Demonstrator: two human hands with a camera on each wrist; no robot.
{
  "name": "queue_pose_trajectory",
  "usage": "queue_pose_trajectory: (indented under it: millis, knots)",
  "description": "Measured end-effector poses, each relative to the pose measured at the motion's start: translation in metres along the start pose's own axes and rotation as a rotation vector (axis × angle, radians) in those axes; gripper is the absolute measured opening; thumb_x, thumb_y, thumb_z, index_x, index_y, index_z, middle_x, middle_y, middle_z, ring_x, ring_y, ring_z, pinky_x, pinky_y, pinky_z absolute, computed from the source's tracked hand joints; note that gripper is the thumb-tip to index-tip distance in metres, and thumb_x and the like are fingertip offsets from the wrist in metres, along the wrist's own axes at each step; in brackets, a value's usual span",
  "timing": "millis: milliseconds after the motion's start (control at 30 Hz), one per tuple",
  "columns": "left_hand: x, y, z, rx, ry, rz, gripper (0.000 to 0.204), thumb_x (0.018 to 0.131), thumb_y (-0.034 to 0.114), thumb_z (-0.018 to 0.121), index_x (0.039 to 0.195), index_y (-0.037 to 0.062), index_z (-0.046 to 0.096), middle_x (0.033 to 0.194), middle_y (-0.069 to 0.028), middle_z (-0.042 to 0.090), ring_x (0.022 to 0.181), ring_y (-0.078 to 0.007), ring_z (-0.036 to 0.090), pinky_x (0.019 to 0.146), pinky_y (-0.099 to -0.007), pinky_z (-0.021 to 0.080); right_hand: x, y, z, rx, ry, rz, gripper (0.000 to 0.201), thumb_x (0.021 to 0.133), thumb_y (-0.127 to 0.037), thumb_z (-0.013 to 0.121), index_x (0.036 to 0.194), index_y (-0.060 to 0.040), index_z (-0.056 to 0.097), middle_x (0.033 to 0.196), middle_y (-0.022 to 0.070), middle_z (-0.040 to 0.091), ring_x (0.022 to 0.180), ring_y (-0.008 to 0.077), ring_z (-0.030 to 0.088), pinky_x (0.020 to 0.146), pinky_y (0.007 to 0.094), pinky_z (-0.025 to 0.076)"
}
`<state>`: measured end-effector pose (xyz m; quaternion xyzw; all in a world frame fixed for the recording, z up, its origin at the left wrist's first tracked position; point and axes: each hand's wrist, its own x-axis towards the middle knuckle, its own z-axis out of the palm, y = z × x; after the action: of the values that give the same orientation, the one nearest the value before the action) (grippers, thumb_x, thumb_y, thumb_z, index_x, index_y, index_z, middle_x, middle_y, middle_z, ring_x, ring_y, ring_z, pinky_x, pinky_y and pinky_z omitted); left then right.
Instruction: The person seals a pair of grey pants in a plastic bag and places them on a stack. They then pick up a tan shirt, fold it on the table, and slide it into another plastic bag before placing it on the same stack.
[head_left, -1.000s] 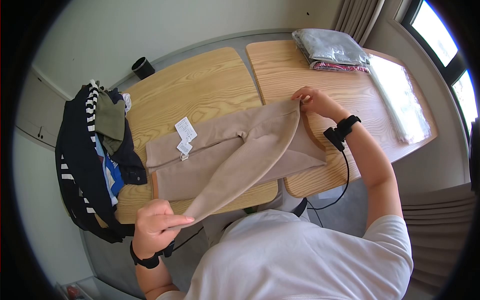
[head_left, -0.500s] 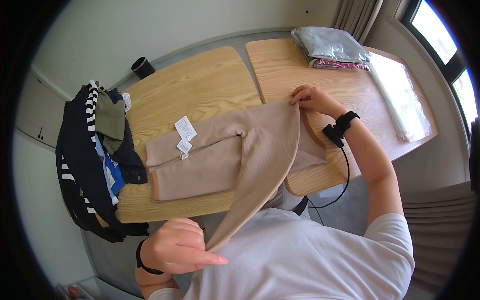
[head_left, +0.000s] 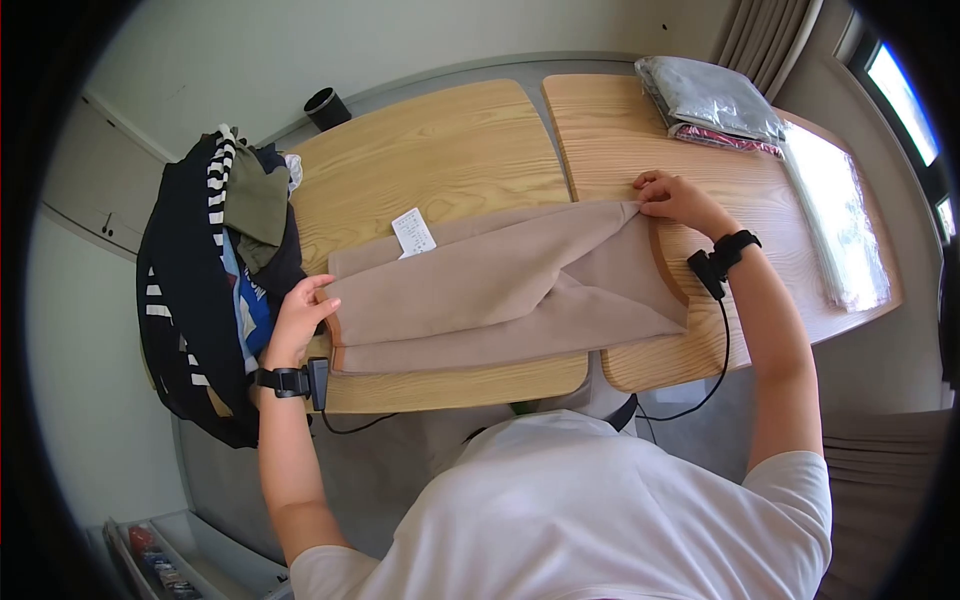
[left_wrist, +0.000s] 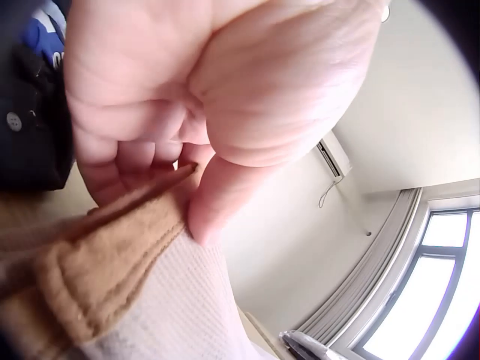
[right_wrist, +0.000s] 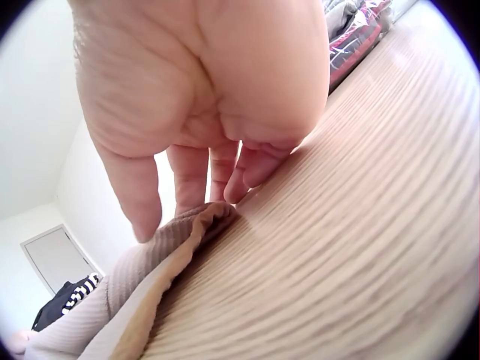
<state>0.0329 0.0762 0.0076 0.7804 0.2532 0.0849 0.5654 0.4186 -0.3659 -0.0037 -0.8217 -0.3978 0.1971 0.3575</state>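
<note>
beige flap [head_left: 450, 285] now across the garment [head_left: 610, 325]

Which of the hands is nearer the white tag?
Left. The left hand holds the pants, left of the tag; the right hand is farther off, at the waistband.

Both arms reach forward, hands well apart.
Left hand [head_left: 297, 325] at 9 o'clock, left forearm [head_left: 287, 440] pointing to 12, left thumb [left_wrist: 217, 202] pinching toward its fingers; right hand [head_left: 688, 205] at 2 o'clock, right forearm [head_left: 778, 330] angled to 11, right thumb [right_wrist: 139, 191] extended, outer fingers [right_wrist: 264, 166] curled.
</note>
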Motion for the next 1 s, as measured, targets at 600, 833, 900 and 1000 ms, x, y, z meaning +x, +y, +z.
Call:
queue_pose_trajectory:
  millis: [600, 833, 900, 1000]
  knots:
    - [0.047, -0.014, -0.005, 0.0, 0.184, -0.008, 0.04, 0.082, 0.001, 0.065, 0.119, -0.0018, 0.05, 0.097, -0.008, 0.063, 0.087, -0.013, 0.058, 0.077, -0.0249, 0.046, 0.002, -0.007, 0.003, -0.005, 0.038, 0.065, 0.019, 0.081, -0.018, 0.069, 0.089, -0.0006, 0.07, 0.114, 0.0059, 0.059, 0.099, 0.0197, 0.057, 0.088, 0.0287, 0.042]
    - [0.035, 0.026, 0.011, 0.002, 0.111, 0.09, 0.039, 0.083, 0.002, 0.064, 0.12, 0.0008, 0.051, 0.094, -0.0044, 0.06, 0.084, -0.0103, 0.056, 0.077, -0.0247, 0.046, 0.002, -0.008, 0.004, 0.008, 0.036, 0.076, 0.017, 0.082, -0.015, 0.068, 0.089, 0.0001, 0.068, 0.116, 0.0054, 0.057, 0.097, 0.0205, 0.058, 0.087, 0.0296, 0.045]
    - [0.018, 0.058, 0.03, -0.023, 0.058, 0.167, 0.039, 0.084, 0.004, 0.064, 0.12, 0.001, 0.051, 0.094, -0.0041, 0.06, 0.086, -0.01, 0.056, 0.078, -0.025, 0.046, 0.0, -0.011, 0.003, 0.011, 0.024, 0.086, 0.016, 0.083, -0.014, 0.068, 0.089, 0.0008, 0.068, 0.117, 0.0053, 0.056, 0.099, 0.0183, 0.056, 0.087, 0.0284, 0.044]
    - [-0.022, 0.106, 0.056, -0.036, -0.284, 0.271, 0.038, 0.089, 0.011, 0.061, 0.123, 0.0011, 0.049, 0.105, -0.0045, 0.058, 0.095, -0.0096, 0.055, 0.084, -0.0242, 0.043, 0.002, -0.01, 0.002, 0.015, 0.003, 0.091, 0.015, 0.084, -0.012, 0.067, 0.09, 0.0017, 0.067, 0.119, 0.0049, 0.055, 0.1, 0.016, 0.055, 0.087, 0.0268, 0.044]
